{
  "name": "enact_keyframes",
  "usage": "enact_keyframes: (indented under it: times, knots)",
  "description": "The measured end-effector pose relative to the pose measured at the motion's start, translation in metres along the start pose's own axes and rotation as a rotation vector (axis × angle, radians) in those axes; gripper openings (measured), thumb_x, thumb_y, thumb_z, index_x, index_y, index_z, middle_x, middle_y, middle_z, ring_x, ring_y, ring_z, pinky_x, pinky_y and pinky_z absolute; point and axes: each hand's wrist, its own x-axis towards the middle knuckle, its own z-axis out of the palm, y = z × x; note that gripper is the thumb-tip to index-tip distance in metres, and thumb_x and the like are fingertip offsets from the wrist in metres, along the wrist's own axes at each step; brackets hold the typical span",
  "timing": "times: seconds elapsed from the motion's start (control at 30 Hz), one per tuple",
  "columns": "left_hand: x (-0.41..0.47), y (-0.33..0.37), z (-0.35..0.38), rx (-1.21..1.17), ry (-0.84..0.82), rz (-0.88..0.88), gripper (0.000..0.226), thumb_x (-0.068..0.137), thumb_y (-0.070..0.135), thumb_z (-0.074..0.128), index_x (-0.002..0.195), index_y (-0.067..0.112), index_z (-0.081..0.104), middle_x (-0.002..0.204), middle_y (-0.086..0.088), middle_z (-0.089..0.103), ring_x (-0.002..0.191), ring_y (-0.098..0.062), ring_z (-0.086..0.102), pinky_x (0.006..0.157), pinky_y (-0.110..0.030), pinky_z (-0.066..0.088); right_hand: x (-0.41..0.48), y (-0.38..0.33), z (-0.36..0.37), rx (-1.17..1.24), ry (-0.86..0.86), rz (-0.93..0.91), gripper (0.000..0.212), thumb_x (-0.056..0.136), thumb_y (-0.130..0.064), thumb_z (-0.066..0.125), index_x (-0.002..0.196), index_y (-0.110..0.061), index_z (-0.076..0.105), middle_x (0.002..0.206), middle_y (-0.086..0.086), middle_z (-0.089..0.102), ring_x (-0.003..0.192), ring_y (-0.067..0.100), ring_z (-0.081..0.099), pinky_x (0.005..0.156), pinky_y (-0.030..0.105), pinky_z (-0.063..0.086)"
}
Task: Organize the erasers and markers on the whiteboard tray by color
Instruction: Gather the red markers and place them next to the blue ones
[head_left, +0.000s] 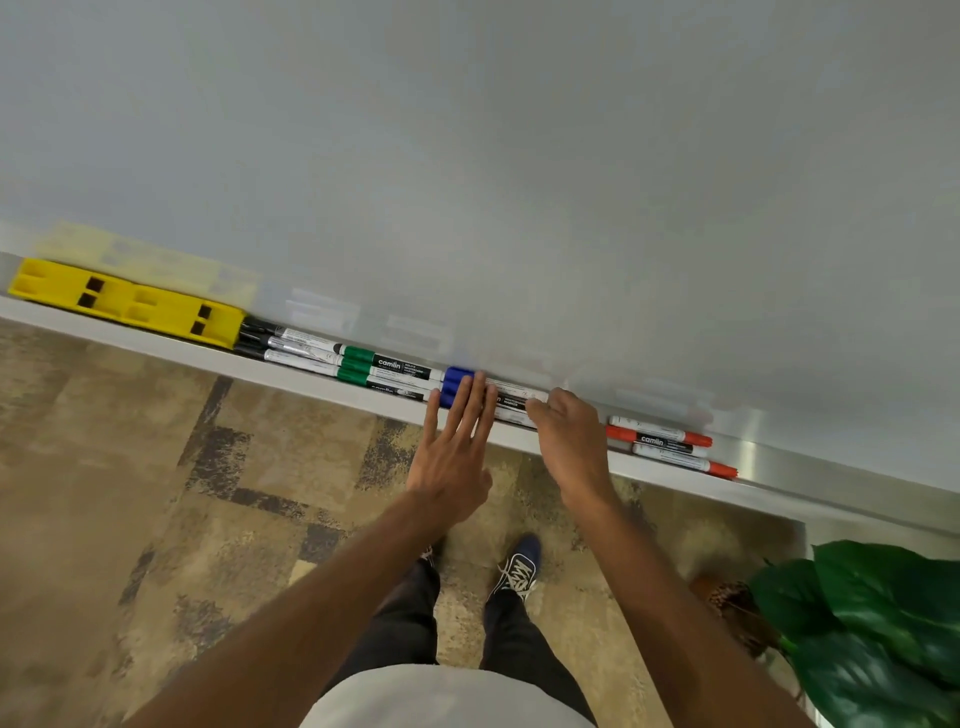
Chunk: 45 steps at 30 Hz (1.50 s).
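Note:
On the whiteboard tray (322, 387) lie, from left to right, two yellow erasers (130, 304), black markers (291, 344), green markers (384, 370), blue markers (511, 397) and red markers (665, 441). My left hand (457, 441) is flat with straight fingers, its fingertips resting on the blue caps. My right hand (569, 441) sits over the right end of the blue markers with fingers curled down onto them; the fingertips are hidden, so the hold is unclear.
The whiteboard (519, 182) rises behind the tray. Below are patterned carpet (156, 519), my legs and a dark shoe (519, 566). A leafy green plant (872, 634) stands at the lower right.

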Motion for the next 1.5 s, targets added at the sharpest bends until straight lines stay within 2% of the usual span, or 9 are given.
enact_keyframes:
  times: [0.1, 0.17, 0.3, 0.47, 0.7, 1.03, 1.23, 1.33, 1.5]
  knots:
    - [0.000, 0.003, 0.000, -0.015, 0.021, 0.022, 0.104, 0.092, 0.047, 0.049, 0.154, 0.009, -0.026, 0.162, -0.015, -0.030, 0.150, -0.029, -0.030, 0.120, -0.057, -0.017, -0.007, 0.010, -0.020, -0.201, 0.060, -0.185, 0.008, 0.094, -0.020, 0.058, 0.092, -0.014, 0.064, 0.085, -0.004, 0.060, 0.075, 0.010, 0.054, 0.066, 0.027, 0.042]
    - [0.001, 0.009, 0.000, -0.038, 0.045, 0.054, 0.101, 0.093, 0.046, 0.047, 0.154, 0.009, -0.024, 0.163, -0.015, -0.029, 0.150, -0.028, -0.031, 0.120, -0.054, -0.020, -0.007, 0.020, -0.036, -0.401, 0.109, -0.266, 0.018, 0.094, -0.019, 0.061, 0.110, -0.014, 0.066, 0.103, -0.001, 0.066, 0.088, 0.017, 0.062, 0.073, 0.033, 0.052]
    - [0.002, 0.030, 0.000, -0.092, 0.059, 0.107, 0.094, 0.094, 0.039, 0.046, 0.157, 0.010, -0.018, 0.164, -0.016, -0.024, 0.151, -0.030, -0.027, 0.121, -0.052, -0.017, -0.001, 0.043, -0.071, -0.817, 0.187, -0.376, 0.021, 0.090, -0.013, 0.066, 0.111, -0.010, 0.067, 0.106, 0.009, 0.069, 0.088, 0.028, 0.069, 0.068, 0.042, 0.060]
    - [0.002, 0.063, -0.005, -0.148, 0.040, 0.144, 0.075, 0.100, 0.033, 0.037, 0.159, 0.009, -0.002, 0.166, -0.017, -0.016, 0.152, -0.029, -0.023, 0.125, -0.051, -0.008, 0.009, 0.061, -0.102, -1.045, 0.172, -0.374, 0.032, 0.082, -0.009, 0.075, 0.113, -0.013, 0.069, 0.113, 0.005, 0.071, 0.094, 0.025, 0.070, 0.072, 0.039, 0.061]
    - [0.004, 0.100, -0.021, -0.301, 0.183, 0.182, 0.046, 0.099, 0.016, 0.053, 0.143, 0.008, 0.048, 0.154, -0.017, 0.042, 0.147, -0.031, 0.032, 0.122, -0.050, 0.022, 0.012, 0.081, -0.136, -1.002, 0.160, -0.377, 0.023, 0.078, -0.001, 0.074, 0.099, -0.009, 0.071, 0.096, 0.007, 0.070, 0.089, 0.026, 0.064, 0.065, 0.038, 0.058]
    - [0.007, 0.140, -0.025, -0.489, 0.302, 0.125, 0.035, 0.090, 0.006, 0.065, 0.124, 0.011, 0.064, 0.132, -0.012, 0.061, 0.126, -0.030, 0.054, 0.107, -0.046, 0.040, 0.020, 0.125, -0.177, -0.983, 0.155, -0.409, 0.025, 0.081, -0.020, 0.076, 0.105, -0.014, 0.069, 0.101, 0.005, 0.074, 0.096, 0.028, 0.063, 0.083, 0.042, 0.052]
    - [0.008, 0.159, -0.023, -0.646, 0.278, 0.039, 0.030, 0.095, 0.008, 0.059, 0.124, 0.012, 0.065, 0.126, -0.006, 0.063, 0.117, -0.022, 0.056, 0.099, -0.033, 0.046, 0.027, 0.135, -0.187, -0.861, 0.056, -0.493, 0.026, 0.080, -0.008, 0.076, 0.105, -0.013, 0.069, 0.110, 0.003, 0.068, 0.105, 0.028, 0.053, 0.085, 0.043, 0.038]
    - [0.010, 0.167, -0.026, -0.936, 0.235, -0.196, 0.020, 0.097, 0.017, 0.061, 0.116, 0.019, 0.066, 0.107, 0.005, 0.069, 0.096, -0.010, 0.064, 0.073, -0.007, 0.046, 0.026, 0.134, -0.188, -0.759, 0.043, -0.513, 0.023, 0.081, -0.012, 0.075, 0.103, -0.016, 0.070, 0.108, 0.000, 0.066, 0.104, 0.027, 0.053, 0.084, 0.042, 0.037]
    - [0.014, 0.177, -0.029, -1.756, 0.029, -0.530, 0.029, 0.091, 0.025, 0.074, 0.115, 0.011, 0.066, 0.096, -0.010, 0.075, 0.082, -0.026, 0.077, 0.075, -0.031, 0.061, 0.010, 0.121, -0.179, -0.366, -0.045, -0.452, 0.020, 0.085, -0.012, 0.073, 0.105, -0.014, 0.071, 0.098, 0.001, 0.064, 0.088, 0.018, 0.060, 0.080, 0.034, 0.048]
